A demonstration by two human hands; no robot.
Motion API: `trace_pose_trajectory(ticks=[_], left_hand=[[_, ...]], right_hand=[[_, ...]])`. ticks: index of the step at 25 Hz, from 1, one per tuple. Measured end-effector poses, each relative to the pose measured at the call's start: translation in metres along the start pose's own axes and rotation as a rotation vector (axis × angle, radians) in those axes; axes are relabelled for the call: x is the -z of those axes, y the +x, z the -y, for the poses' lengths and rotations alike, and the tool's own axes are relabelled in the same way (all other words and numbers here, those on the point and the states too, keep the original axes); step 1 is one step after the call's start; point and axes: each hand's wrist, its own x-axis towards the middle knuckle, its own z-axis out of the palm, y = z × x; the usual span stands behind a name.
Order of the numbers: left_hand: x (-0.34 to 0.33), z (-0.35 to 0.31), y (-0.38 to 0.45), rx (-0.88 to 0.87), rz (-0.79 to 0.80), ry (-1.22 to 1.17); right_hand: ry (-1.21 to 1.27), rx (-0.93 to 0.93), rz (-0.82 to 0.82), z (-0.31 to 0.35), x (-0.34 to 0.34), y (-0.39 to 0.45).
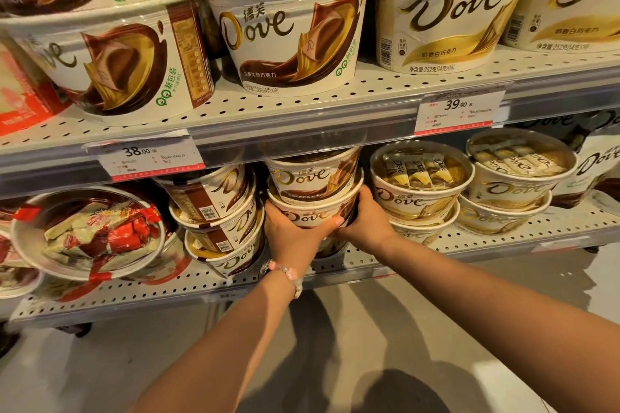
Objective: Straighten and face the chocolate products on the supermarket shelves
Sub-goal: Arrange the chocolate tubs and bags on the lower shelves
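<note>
- On the upper shelf (302, 111): big Dove tubs in a row, brown milk-chocolate ones left and centre (288, 40), pale white-chocolate ones at right (449, 20); price tags 38.00 (147, 157) and 39.90 (459, 112) clipped to the rail.
- Lower shelf (503, 238): smaller Dove bowls in stacks. Left stack (218, 211) leans, labels turned partly away. Right stacks (422, 191) upright, clear lids showing wrapped bars.
- Far left: round tub of red-wrapped sweets (90, 231), tipped toward the aisle.
- Centre stack: middle brown Dove bowl (312, 211), logo facing front, another bowl sitting on it.
- Left hand (292, 235): fingers curled round that bowl's left side and front, thumb across the label; bead bracelet (292, 275) at wrist.
- Right hand (365, 218): fingers wrapped on the bowl's right side.
</note>
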Motion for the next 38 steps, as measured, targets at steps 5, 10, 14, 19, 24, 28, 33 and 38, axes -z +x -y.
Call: trace_pose_trajectory(ticks=[5,10,14,19,24,28,33,38], left_hand=[[0.011,0.006,0.002,-0.023,0.071,-0.047],[0.009,0.000,-0.004,-0.015,0.065,-0.009],[0.035,0.000,-0.020,-0.082,0.155,0.018],[0.084,0.024,-0.045,-0.175,-0.160,0.101],[0.121,0.051,-0.030,-0.123,-0.404,0.273],[0.131,0.065,-0.011,-0.065,-0.281,0.180],[0.136,0.064,0.009,0.016,-0.154,0.072],[0.138,0.070,0.012,0.024,-0.150,0.024]], right_hand=[[0.013,0.026,-0.112,-0.005,-0.012,-0.004],[-0.024,0.027,-0.061,-0.001,-0.004,-0.007],[-0.006,0.044,-0.193,0.000,-0.015,-0.024],[0.200,-0.010,-0.298,0.016,-0.043,-0.057],[0.150,-0.003,0.003,0.032,-0.097,-0.063],[0.179,0.003,0.191,0.046,-0.123,-0.046],[0.126,-0.015,0.200,0.045,-0.139,-0.019],[0.156,0.011,0.262,0.045,-0.140,-0.001]])
